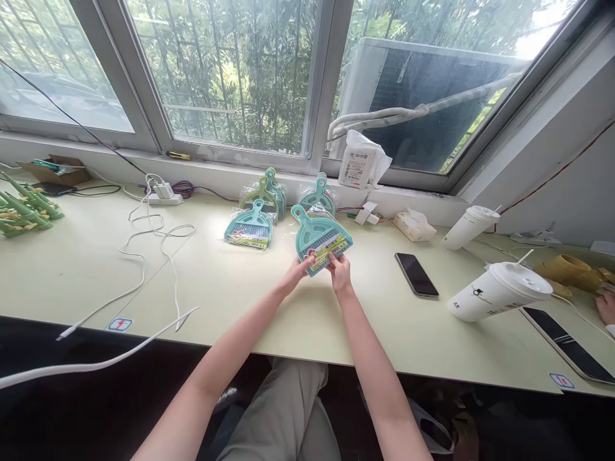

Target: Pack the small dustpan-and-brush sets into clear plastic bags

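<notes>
Between my two hands is a teal dustpan and brush set (pixel 321 238) in clear plastic wrap, tilted, with a yellow-green label along its lower edge. My left hand (pixel 296 274) pinches its lower left corner. My right hand (pixel 339 270) grips the bottom edge on the right. To the left, another wrapped teal dustpan set (pixel 249 227) lies on the table. Behind it stand green and teal dustpan sets (pixel 264 192) against the wall below the window. A further teal set (pixel 318 190) stands behind the one I hold, partly hidden by it.
White cables (pixel 144 256) and a power strip (pixel 164 197) lie on the left of the table (pixel 230 301). To the right are a phone (pixel 416 275), a tissue pack (pixel 414 225), two white cups (pixel 497 291) and another phone (pixel 571 342). Another person's hand (pixel 606 303) shows at the right edge.
</notes>
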A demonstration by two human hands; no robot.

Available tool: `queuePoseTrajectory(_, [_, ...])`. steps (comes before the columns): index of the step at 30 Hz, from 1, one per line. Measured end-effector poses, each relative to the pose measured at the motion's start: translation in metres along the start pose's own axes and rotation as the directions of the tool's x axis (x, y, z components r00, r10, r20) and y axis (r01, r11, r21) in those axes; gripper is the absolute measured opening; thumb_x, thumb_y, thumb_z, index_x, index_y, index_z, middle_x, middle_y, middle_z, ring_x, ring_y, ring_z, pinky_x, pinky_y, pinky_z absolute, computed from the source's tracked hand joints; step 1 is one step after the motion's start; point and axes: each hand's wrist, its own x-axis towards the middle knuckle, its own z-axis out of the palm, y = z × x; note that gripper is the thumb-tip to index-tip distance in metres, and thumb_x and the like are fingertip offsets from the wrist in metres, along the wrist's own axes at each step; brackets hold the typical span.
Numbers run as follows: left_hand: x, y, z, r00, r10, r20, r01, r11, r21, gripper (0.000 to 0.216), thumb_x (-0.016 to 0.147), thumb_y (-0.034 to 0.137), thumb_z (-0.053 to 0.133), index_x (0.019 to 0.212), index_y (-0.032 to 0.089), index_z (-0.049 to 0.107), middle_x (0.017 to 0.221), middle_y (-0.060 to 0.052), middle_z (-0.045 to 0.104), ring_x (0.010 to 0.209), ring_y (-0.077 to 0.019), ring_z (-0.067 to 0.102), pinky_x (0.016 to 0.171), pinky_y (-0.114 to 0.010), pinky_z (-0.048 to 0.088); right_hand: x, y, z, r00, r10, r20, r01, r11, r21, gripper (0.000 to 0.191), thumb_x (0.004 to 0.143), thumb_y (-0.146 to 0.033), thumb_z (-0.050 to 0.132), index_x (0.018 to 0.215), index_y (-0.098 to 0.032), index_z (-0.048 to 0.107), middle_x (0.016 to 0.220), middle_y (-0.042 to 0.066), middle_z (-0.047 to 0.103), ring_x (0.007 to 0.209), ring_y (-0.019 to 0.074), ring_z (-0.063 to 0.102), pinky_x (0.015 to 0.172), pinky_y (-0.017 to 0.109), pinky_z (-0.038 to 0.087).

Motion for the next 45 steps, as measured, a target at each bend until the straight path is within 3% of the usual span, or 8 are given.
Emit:
queuePoseTrajectory(2, [-0.004, -0.005, 0.005, 0.985, -0.081, 0.151, 0.088, 0.995, -0.039, 0.059, 0.081, 0.049, 0.060, 0.133, 0.024, 0.045, 0.138, -0.012, 0.050, 0.126, -0.0289, 0.047, 0.095, -0.046, 0.045, 0.001, 0.000, -0.002, 1.000, -0.022, -0.022, 0.023, 1.000, 0.011, 0.038, 0.065, -0.036, 0.076, 0.094, -0.016, 0.062, 0.103, 0.008, 0.069, 0.090, 0.0218, 0.067, 0.080, 0.037, 0.057])
queuePoseTrajectory(5, [-0.007, -0.002, 0.011, 0.969, -0.027, 0.246, 0.033, 0.999, -0.022, 0.054, 0.081, 0.047, 0.060, 0.130, 0.025, 0.050, 0.139, -0.010, 0.050, 0.131, -0.0280, 0.042, 0.102, -0.047, 0.039, 0.004, -0.003, -0.007, 0.998, -0.051, -0.022, 0.052, 0.998, 0.040, 0.039, 0.065, -0.036, 0.075, 0.096, -0.016, 0.061, 0.106, 0.009, 0.068, 0.092, 0.0229, 0.067, 0.082, 0.039, 0.056])
queuePoseTrajectory(9, [-0.001, 0.015, 0.006, 0.977, 0.215, 0.020, -0.214, 0.976, -0.043, 0.057, 0.081, 0.046, 0.058, 0.131, 0.019, 0.049, 0.133, -0.010, 0.055, 0.126, -0.0267, 0.047, 0.106, -0.044, 0.035, 0.003, -0.003, -0.005, 0.999, -0.044, 0.004, 0.044, 0.997, 0.060, 0.040, 0.066, -0.034, 0.075, 0.098, -0.016, 0.062, 0.109, 0.009, 0.068, 0.095, 0.0234, 0.066, 0.083, 0.040, 0.056])
queuePoseTrajectory(12, [-0.001, 0.020, -0.003, 0.975, 0.209, -0.073, -0.214, 0.975, -0.063, 0.058, 0.081, 0.044, 0.058, 0.133, 0.021, 0.045, 0.127, -0.009, 0.059, 0.120, -0.0258, 0.052, 0.102, -0.043, 0.038, -0.001, 0.002, 0.001, 0.999, -0.005, 0.045, 0.001, 0.997, 0.077, 0.039, 0.066, -0.034, 0.076, 0.099, -0.016, 0.063, 0.109, 0.008, 0.068, 0.097, 0.0231, 0.066, 0.084, 0.038, 0.056])
queuePoseTrajectory(23, [-0.006, 0.021, -0.004, 0.991, 0.093, 0.099, -0.084, 0.992, -0.099, 0.054, 0.082, 0.043, 0.058, 0.132, 0.025, 0.044, 0.136, -0.010, 0.051, 0.124, -0.0301, 0.048, 0.098, -0.045, 0.042, -0.002, 0.001, 0.001, 0.994, -0.008, 0.109, -0.006, 0.992, 0.125, 0.034, 0.069, -0.033, 0.075, 0.098, -0.017, 0.063, 0.106, 0.007, 0.069, 0.098, 0.0221, 0.065, 0.084, 0.035, 0.055])
queuePoseTrajectory(30, [0.004, -0.002, 0.003, 0.959, 0.197, -0.203, -0.202, 0.979, -0.005, 0.060, 0.074, 0.045, 0.069, 0.123, 0.017, 0.049, 0.123, -0.012, 0.060, 0.116, -0.0277, 0.054, 0.098, -0.042, 0.044, -0.002, 0.013, 0.006, 0.999, 0.023, 0.035, -0.026, 0.994, 0.108, 0.029, 0.071, -0.031, 0.071, 0.095, -0.018, 0.062, 0.104, 0.006, 0.070, 0.096, 0.0214, 0.067, 0.085, 0.036, 0.056])
queuePoseTrajectory(37, [0.008, -0.001, -0.008, 0.992, 0.017, -0.123, -0.024, 0.998, -0.051, 0.067, 0.073, 0.049, 0.070, 0.128, 0.023, 0.043, 0.127, -0.013, 0.057, 0.110, -0.0299, 0.058, 0.080, -0.041, 0.054, 0.009, 0.016, 0.001, 0.994, 0.075, 0.076, -0.080, 0.995, 0.066, 0.025, 0.073, -0.027, 0.068, 0.096, -0.018, 0.062, 0.098, 0.005, 0.071, 0.084, 0.0200, 0.069, 0.077, 0.035, 0.058])
queuePoseTrajectory(45, [-0.003, 0.009, -0.011, 0.998, -0.042, -0.051, 0.035, 0.992, -0.122, 0.066, 0.074, 0.045, 0.070, 0.129, 0.023, 0.039, 0.128, -0.014, 0.056, 0.095, -0.0248, 0.066, 0.079, -0.041, 0.057, 0.007, 0.012, 0.000, 0.977, 0.183, 0.114, -0.189, 0.981, 0.048, 0.020, 0.076, -0.022, 0.063, 0.095, -0.018, 0.060, 0.095, 0.005, 0.072, 0.082, 0.0179, 0.070, 0.079, 0.033, 0.058])
